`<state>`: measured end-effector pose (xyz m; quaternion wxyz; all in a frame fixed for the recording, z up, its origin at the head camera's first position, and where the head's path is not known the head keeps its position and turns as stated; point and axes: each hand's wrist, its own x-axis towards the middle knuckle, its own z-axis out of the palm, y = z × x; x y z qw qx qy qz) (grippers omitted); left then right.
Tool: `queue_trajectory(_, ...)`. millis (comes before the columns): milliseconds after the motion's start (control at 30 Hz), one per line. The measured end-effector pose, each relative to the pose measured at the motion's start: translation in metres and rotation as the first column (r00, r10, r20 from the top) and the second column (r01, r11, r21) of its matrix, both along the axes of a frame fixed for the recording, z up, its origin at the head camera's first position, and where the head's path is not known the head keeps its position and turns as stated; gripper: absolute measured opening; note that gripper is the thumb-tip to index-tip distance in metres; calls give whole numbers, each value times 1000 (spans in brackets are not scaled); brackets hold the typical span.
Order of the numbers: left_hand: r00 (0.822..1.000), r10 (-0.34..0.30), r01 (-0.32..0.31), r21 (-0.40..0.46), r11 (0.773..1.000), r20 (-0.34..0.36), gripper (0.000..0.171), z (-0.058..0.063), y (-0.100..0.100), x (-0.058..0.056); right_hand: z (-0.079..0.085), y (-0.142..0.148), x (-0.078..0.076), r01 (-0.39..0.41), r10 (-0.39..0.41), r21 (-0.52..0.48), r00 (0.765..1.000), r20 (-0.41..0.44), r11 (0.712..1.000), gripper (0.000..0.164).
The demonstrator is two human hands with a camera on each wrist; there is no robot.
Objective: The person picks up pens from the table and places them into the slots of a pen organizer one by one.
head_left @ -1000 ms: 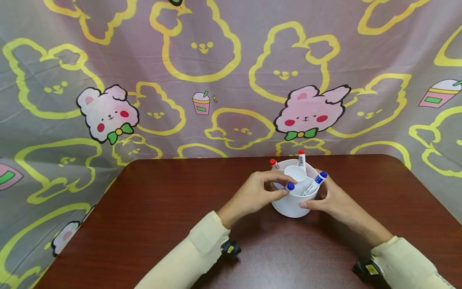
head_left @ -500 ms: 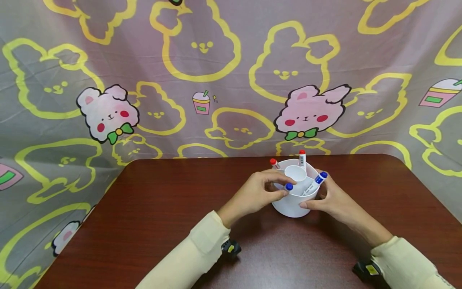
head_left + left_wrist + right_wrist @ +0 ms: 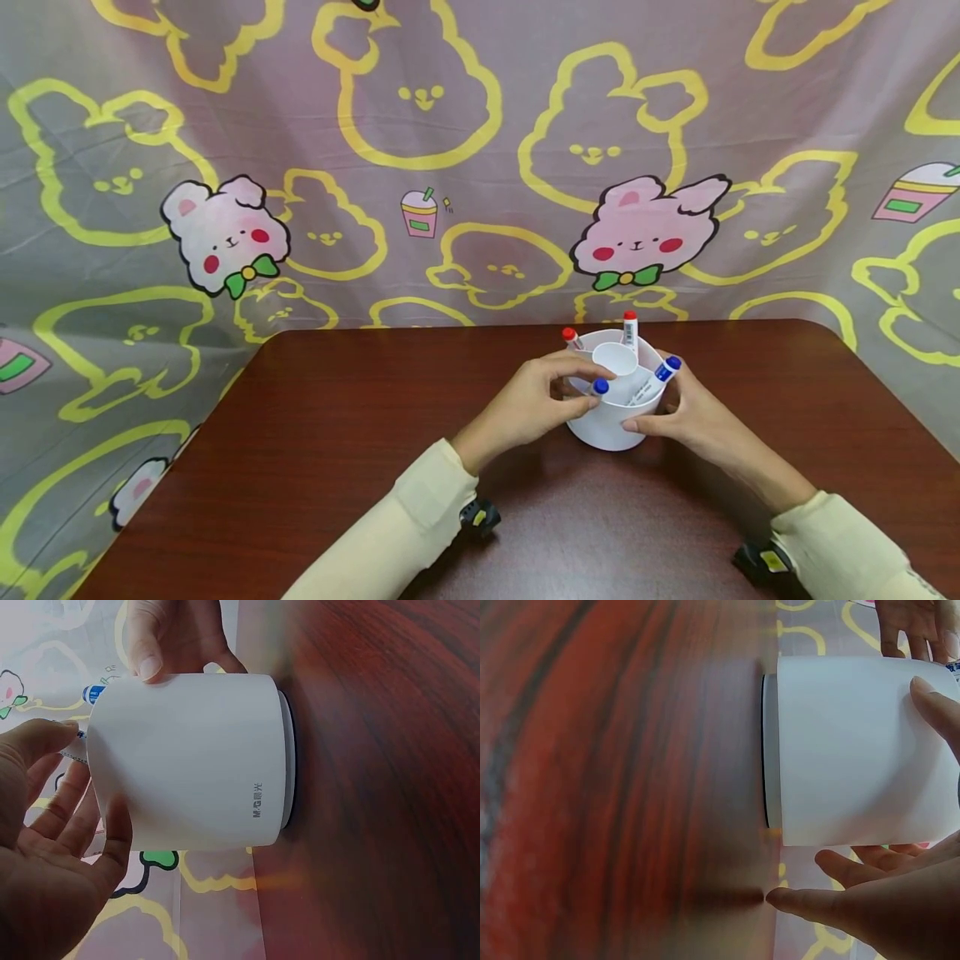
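Observation:
A white round pen holder (image 3: 606, 429) stands upright on the table, with a small round cup (image 3: 614, 360) in its middle. My left hand (image 3: 525, 402) pinches a blue-capped marker (image 3: 601, 387) between thumb and fingers at the holder's near left rim. The marker's lower part is hidden by the holder wall. On the right side, my right hand (image 3: 693, 410) grips the holder, its thumb on the outer wall. A second blue-capped marker (image 3: 660, 375) leans at the right rim. Red-capped markers stand at the back (image 3: 631, 329) and back left (image 3: 572, 337).
The dark red-brown wooden table (image 3: 337, 433) reaches back to a patterned curtain (image 3: 480, 167) right behind the holder. Black wrist cameras sit on the left sleeve (image 3: 405, 517) and the right sleeve (image 3: 847, 542).
The blue cap in my left hand has shifted very slightly left. The back red-capped marker sits a touch further right. Both hands have stayed nearly still.

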<state>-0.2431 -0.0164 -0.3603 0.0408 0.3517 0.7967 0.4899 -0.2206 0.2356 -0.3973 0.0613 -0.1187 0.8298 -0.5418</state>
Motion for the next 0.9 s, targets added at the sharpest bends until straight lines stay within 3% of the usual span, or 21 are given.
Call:
queue_trajectory(167,999,-8,8,-2,1000,-42,34,1,-1,2,2,1,2,19,-19,22,1000,13,1000,111)
queue_trajectory(300,993,-4,4,-4,1000,-118,38,2,-6,4,2,2,2,28,-28,24,999,15,999,113)
queue_trajectory(500,982,48,-51,-15,999,-182,47,4,-30,11,2,5,4,31,-31,-4,999,14,999,115)
queue_trajectory(700,969,178,-184,-18,983,-171,49,-1,-74,12,3,14,8,41,-41,18,999,1,999,112)
queue_trajectory(800,952,260,-273,-64,960,-159,51,-5,-100,12,5,18,11,66,-69,88,997,36,994,113)
queue_trajectory(900,928,339,-361,-147,921,-155,53,-9,-126,14,8,22,12,87,-96,161,994,50,983,111)
